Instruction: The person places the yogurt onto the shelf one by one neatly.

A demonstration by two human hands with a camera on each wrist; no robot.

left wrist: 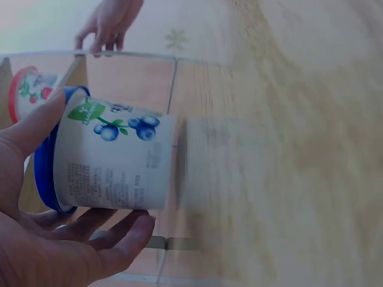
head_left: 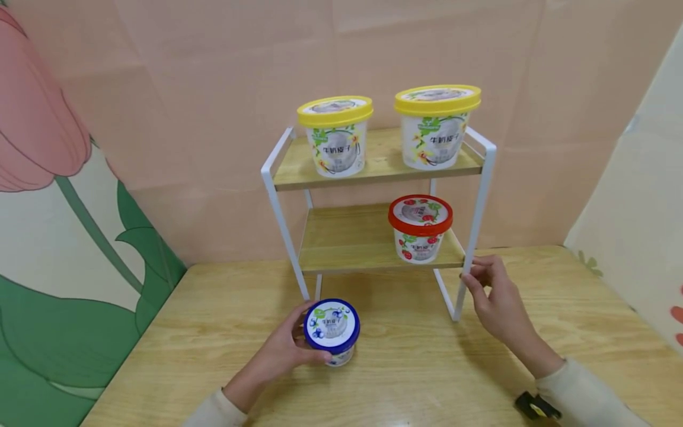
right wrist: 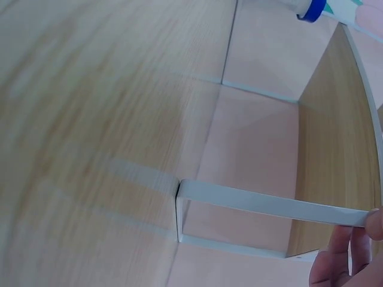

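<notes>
In the head view my left hand (head_left: 277,354) grips a small white tub with a blue lid (head_left: 332,325) in front of the shelf's left leg. Blueberries are printed on the tub's side (left wrist: 114,155) in the left wrist view, where the thumb lies at the lid and the fingers curl underneath; its base is close to the tabletop. My right hand (head_left: 500,301) pinches the right front leg of a two-tier shelf (head_left: 475,213) just below the lower board. The right wrist view shows thumb and fingers on that white metal leg (right wrist: 269,203).
A red-lidded tub (head_left: 420,231) stands on the right of the lower board (head_left: 347,237). Two yellow-lidded tubs, one left (head_left: 337,139) and one right (head_left: 436,130), stand on the upper board. Behind the wooden table (head_left: 395,367) rises a pink wall (head_left: 213,118). A black strap (head_left: 536,406) shows by the right sleeve.
</notes>
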